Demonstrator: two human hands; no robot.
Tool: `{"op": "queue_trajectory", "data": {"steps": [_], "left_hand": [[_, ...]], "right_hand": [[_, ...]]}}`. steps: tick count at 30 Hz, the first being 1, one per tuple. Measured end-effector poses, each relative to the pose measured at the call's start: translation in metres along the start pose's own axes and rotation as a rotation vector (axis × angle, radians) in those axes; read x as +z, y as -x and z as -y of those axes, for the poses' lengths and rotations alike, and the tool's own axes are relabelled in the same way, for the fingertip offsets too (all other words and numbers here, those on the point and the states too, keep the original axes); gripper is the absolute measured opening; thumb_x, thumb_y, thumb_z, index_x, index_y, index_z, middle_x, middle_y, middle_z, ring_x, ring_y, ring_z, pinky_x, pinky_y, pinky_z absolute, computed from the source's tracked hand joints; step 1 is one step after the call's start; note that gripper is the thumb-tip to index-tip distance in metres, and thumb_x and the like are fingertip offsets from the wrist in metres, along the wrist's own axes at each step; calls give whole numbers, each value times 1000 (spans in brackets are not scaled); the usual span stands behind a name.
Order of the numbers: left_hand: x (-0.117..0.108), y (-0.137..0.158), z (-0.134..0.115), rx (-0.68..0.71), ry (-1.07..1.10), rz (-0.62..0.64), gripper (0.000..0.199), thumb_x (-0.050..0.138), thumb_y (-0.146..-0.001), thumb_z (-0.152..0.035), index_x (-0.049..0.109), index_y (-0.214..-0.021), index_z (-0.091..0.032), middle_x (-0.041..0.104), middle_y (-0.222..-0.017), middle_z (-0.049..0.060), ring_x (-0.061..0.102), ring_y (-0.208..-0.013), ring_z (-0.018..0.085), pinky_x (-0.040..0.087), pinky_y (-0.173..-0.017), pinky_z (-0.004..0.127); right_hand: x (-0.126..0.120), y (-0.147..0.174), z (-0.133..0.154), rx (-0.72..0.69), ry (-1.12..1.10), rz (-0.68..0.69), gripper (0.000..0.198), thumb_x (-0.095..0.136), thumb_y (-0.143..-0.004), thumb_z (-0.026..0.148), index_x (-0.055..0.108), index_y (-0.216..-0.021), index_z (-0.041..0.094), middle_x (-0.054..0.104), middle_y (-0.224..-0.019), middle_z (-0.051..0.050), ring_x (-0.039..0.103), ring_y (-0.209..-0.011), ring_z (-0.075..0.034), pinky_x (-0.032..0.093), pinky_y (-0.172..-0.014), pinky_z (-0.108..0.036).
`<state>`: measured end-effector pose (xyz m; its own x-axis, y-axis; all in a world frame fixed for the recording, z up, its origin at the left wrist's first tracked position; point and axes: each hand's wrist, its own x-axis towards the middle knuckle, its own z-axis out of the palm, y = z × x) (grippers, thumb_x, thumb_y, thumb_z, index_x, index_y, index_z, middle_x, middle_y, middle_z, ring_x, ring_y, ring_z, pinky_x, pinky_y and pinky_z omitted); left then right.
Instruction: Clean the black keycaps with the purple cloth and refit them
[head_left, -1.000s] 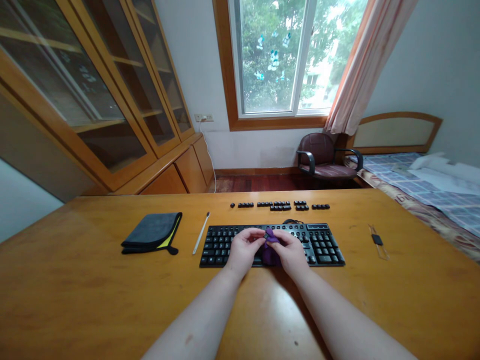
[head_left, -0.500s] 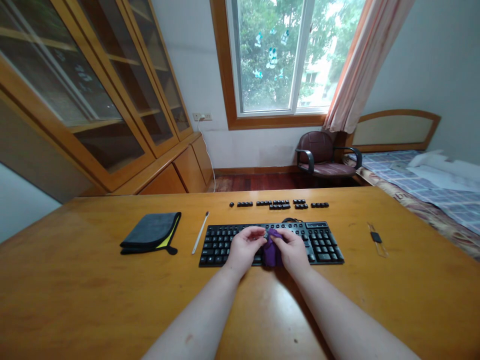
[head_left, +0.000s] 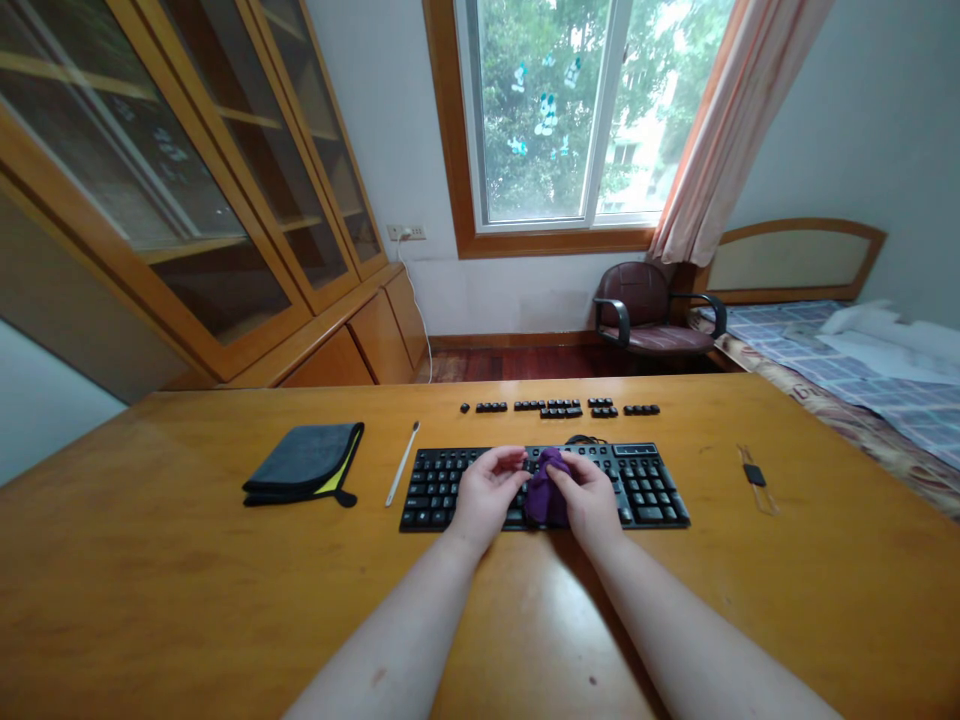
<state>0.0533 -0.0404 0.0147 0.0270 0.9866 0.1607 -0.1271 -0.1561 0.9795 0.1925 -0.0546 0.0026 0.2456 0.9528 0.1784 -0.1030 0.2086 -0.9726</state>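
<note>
A black keyboard lies on the wooden desk in front of me, its top row without keycaps in places. Above its middle, my right hand is closed on a bunched purple cloth. My left hand faces it from the left, thumb and forefinger pinched at the cloth's edge on a small dark keycap, mostly hidden by fingers and cloth. Loose black keycaps stand in short rows behind the keyboard.
On the left lie a folded grey cloth with yellow lining and a thin white brush. A wire keycap puller with a black grip is at the right. Beyond the desk stands an office chair.
The purple cloth has shifted slightly up and now covers more of the keycap at the left fingertips. Both hands stay over the keyboard, and the view has moved a little.
</note>
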Motion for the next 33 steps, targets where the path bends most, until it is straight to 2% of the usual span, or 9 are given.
{"op": "queue_trajectory", "data": {"steps": [5,9,12,16,20,25,29,33], "left_hand": [[0,4,1,41,-95,61,23,61,-69,-14,63,-91,-17,67,-92,5,64,-84,16,51,-82,32],[-4,6,0,159,-354,111,22,56,-72,-12,66,-88,-22,66,-91,3,62,-85,16,50,-81,31],[-5,7,-1,186,-417,149,21,55,-72,-10,65,-86,-22,65,-88,2,61,-84,16,49,-81,30],[-2,8,1,153,-361,143,17,56,-70,-10,60,-83,-20,64,-85,3,60,-82,16,49,-80,31],[3,6,1,68,-160,97,14,60,-67,-11,53,-77,-18,65,-84,4,62,-81,16,50,-78,31],[4,1,-2,28,-23,-8,22,65,-62,-10,45,-71,-17,66,-83,4,63,-77,15,49,-77,31],[2,1,-1,61,-59,-16,21,64,-64,-11,45,-70,-17,66,-84,4,63,-81,16,49,-78,32],[2,5,2,91,-148,40,14,59,-69,-11,47,-72,-18,66,-84,3,63,-84,16,50,-79,34]], "right_hand": [[3,4,1,-83,112,75,17,69,-64,29,67,-80,21,68,-87,-5,62,-83,-21,48,-80,-37],[2,5,4,-21,175,91,18,69,-63,34,66,-74,20,66,-74,-4,61,-72,-21,49,-68,-33],[1,4,7,10,177,101,19,67,-66,38,66,-71,20,65,-69,-4,60,-68,-21,49,-65,-33],[1,2,7,41,106,66,17,67,-67,35,62,-70,19,64,-67,-2,58,-65,-18,47,-64,-30],[2,0,4,132,-90,29,20,70,-65,34,58,-71,20,63,-65,0,58,-60,-15,47,-60,-28],[2,-3,1,184,-298,45,20,68,-68,35,60,-78,19,68,-80,-4,62,-73,-18,48,-73,-33],[4,-1,2,122,-193,101,18,71,-66,31,64,-79,20,68,-86,-3,61,-81,-19,47,-78,-33],[4,3,1,61,-10,114,16,72,-64,30,63,-73,20,65,-72,-1,59,-69,-17,46,-68,-30]]}}
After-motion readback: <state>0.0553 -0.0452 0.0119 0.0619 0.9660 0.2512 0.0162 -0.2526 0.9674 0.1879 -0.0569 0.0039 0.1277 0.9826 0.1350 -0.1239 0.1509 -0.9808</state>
